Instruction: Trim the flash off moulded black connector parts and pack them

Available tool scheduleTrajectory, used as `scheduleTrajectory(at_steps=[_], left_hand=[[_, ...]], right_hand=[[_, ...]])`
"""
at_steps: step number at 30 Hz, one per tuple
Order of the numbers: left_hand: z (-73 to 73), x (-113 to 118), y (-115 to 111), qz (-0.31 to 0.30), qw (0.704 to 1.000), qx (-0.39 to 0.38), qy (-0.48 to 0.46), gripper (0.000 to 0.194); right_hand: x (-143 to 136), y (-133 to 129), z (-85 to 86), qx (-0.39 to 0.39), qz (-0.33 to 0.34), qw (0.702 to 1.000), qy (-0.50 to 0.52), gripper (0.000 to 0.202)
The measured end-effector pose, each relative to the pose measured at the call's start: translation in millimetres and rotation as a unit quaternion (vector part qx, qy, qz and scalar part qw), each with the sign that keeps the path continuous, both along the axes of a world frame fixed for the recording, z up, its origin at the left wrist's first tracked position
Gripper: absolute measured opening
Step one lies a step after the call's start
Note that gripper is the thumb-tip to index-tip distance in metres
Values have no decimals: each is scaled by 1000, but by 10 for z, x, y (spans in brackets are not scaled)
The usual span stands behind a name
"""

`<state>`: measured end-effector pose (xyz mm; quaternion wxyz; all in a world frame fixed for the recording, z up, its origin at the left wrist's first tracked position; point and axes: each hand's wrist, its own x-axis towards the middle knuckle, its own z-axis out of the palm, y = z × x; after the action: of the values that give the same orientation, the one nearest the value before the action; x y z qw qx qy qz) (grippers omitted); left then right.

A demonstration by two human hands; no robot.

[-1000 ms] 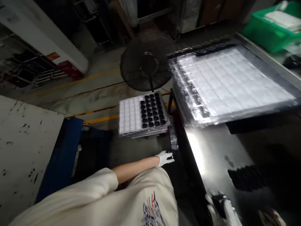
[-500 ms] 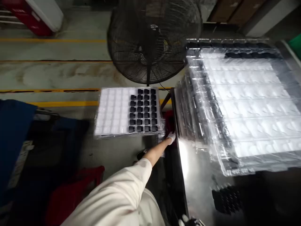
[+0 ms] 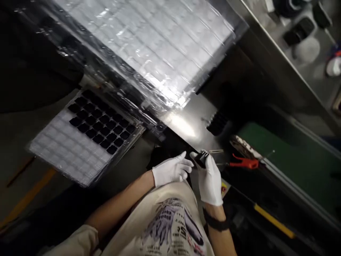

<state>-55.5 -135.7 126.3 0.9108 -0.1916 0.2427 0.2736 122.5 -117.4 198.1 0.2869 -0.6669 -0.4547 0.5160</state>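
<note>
My right hand (image 3: 210, 177), in a white glove, is closed on a small black plastic part (image 3: 201, 159) with slots at its upper end. Just left of it, my left hand (image 3: 173, 169), gloved too, is empty, its thumb apart from the loosely curled fingers. Beyond the left hand lies a white tray (image 3: 69, 145) with rows of black parts (image 3: 103, 124) in one side of its pockets. Several more black parts (image 3: 217, 122) stand in a group on the metal table (image 3: 183, 124).
A stack of clear plastic trays (image 3: 165, 46) takes up the far side of the table. To the right are an orange-handled air gun (image 3: 243, 163), a green conveyor belt (image 3: 287, 160) and a yellow bar (image 3: 274, 220). A metal ledge (image 3: 287, 64) runs along the upper right.
The view has swung right and turned toward my body. My left hand has come back from the table's edge to beside my right hand, which is now in full view with the black part.
</note>
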Motion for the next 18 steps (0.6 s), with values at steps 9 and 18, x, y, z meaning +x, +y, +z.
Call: scheduleTrajectory(at_steps=[9,18], left_hand=[[1157,585,281,-37,942,-242,-232,21],[1376,1478,241,-88,963,-223,-124,14]], right_hand=[[568,-229,558,-42,-152,968,194,40],[1294,-312,808,-40,-159,948,272,43]])
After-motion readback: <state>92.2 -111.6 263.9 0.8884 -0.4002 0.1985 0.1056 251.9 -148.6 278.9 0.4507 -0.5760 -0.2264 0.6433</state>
